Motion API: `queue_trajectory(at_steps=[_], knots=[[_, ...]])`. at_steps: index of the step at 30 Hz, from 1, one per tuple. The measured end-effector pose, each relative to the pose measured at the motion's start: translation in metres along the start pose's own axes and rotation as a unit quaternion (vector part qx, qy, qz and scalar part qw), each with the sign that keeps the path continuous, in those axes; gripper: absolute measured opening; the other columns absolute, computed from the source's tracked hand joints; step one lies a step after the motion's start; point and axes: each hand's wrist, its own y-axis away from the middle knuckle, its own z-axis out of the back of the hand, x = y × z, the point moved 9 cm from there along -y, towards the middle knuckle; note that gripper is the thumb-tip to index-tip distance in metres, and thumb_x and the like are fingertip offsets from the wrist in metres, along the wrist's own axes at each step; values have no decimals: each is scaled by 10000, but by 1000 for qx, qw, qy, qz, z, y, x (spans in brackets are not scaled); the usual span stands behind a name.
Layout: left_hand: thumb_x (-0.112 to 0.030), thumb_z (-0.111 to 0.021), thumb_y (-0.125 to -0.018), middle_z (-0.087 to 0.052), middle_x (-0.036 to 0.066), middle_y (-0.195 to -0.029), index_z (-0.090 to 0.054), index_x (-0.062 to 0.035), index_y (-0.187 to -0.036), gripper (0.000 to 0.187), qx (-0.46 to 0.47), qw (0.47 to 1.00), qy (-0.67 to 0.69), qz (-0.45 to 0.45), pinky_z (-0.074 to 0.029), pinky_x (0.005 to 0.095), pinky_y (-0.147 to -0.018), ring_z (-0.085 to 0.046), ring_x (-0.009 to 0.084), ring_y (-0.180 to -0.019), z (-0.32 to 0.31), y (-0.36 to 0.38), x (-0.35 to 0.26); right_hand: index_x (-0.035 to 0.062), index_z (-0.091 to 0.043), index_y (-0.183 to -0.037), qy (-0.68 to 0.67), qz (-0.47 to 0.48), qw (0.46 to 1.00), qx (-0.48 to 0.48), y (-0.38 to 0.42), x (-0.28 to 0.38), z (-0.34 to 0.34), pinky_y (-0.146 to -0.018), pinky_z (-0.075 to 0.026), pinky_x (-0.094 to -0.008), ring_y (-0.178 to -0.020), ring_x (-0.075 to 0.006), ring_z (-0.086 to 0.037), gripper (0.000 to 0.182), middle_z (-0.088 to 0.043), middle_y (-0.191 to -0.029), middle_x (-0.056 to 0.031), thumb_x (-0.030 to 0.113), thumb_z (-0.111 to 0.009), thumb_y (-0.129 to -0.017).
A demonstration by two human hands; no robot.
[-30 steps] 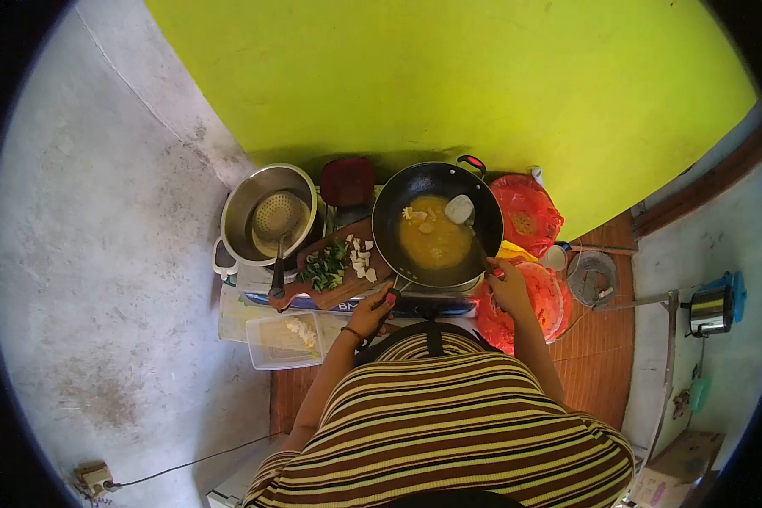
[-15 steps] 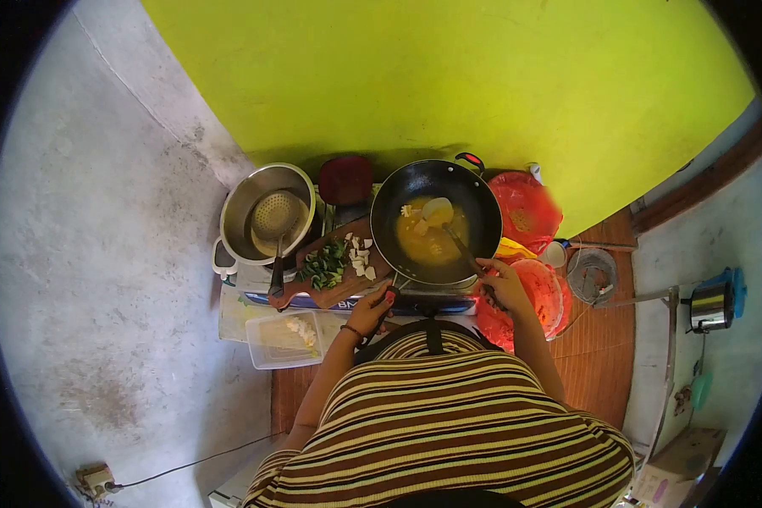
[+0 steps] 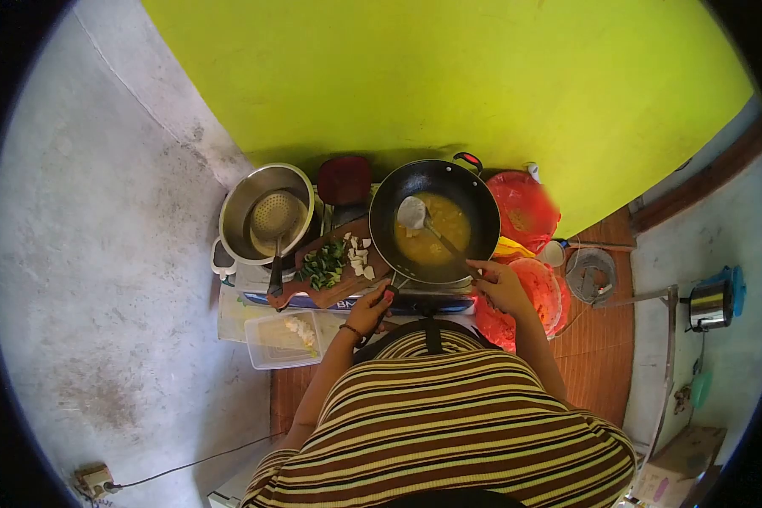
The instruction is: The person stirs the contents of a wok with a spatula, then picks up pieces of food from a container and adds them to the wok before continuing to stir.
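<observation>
A black wok [image 3: 386,241] stands on the stove with yellowish broth [image 3: 436,247] and small pieces in it. My left hand [image 3: 369,311] is closed round the wok's handle [image 3: 384,306]. In my right hand [image 3: 500,288] is the dark handle of a spatula [image 3: 412,212], whose metal head lies at the left part of the broth. Left of the wok, a wooden cutting board [image 3: 304,296] bears chopped green leaves [image 3: 323,266] and white pieces [image 3: 359,256].
A steel pot [image 3: 235,229] with a perforated ladle [image 3: 275,215] stands at left. A clear plastic box [image 3: 264,341] sits below the board. Red containers [image 3: 516,201] are right of the wok, near a grey bucket [image 3: 591,276]. A yellow-green wall [image 3: 449,76] rises behind.
The spatula's head has moved left in the wok, and its pale underside or face now shows more. My right hand has shifted slightly; my left hand stays on the handle.
</observation>
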Motion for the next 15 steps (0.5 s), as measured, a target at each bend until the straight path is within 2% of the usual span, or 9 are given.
queue_trajectory(at_steps=[4, 7, 10, 13, 15], knots=[[-124, -500, -918, -549, 30, -759, -359, -242, -1387, 503, 1, 999, 21, 28, -422, 224, -393, -497, 94, -473, -1, 2, -1, 67, -591, -1174, 73, -20, 997, -11, 0, -6, 1, -508, -416, -246, -537, -108, -542, 408, -610, -650, -75, 35, -590, -767], [-110, -502, -914, -541, 18, -842, -353, -244, -1390, 516, -12, 999, 27, 22, -450, 223, -412, -514, 90, -556, -5, 9, -18, 53, -580, -1180, 100, 12, 993, -65, -6, -14, 7, -549, -436, -260, -580, -123, -565, 423, -622, -691, -96, 42, -600, -757], [-100, -506, -910, -525, 6, -902, -347, -244, -1394, 530, -11, 999, 4, 49, -468, 220, -429, -519, 87, -617, -6, 13, -22, 31, -570, -1178, 47, -31, 992, -111, -5, -20, 16, -582, -456, -266, -601, -149, -584, 422, -637, -738, -104, 34, -593, -756], [-108, -508, -910, -532, 13, -866, -345, -246, -1395, 530, 3, 1000, 2, -20, -463, 218, -424, -519, 89, -601, -2, 1, -7, 12, -568, -1168, 35, 8, 988, -148, -10, -24, 26, -595, -466, -269, -611, -160, -595, 413, -639, -748, -99, 26, -588, -755], [-118, -509, -912, -537, 17, -850, -345, -249, -1395, 526, 6, 1000, 12, 1, -459, 221, -420, -519, 88, -599, -1, 2, -2, 3, -566, -1162, 35, 4, 987, -159, -10, -29, 31, -546, -459, -271, -576, -152, -589, 405, -634, -732, -100, 29, -582, -758]])
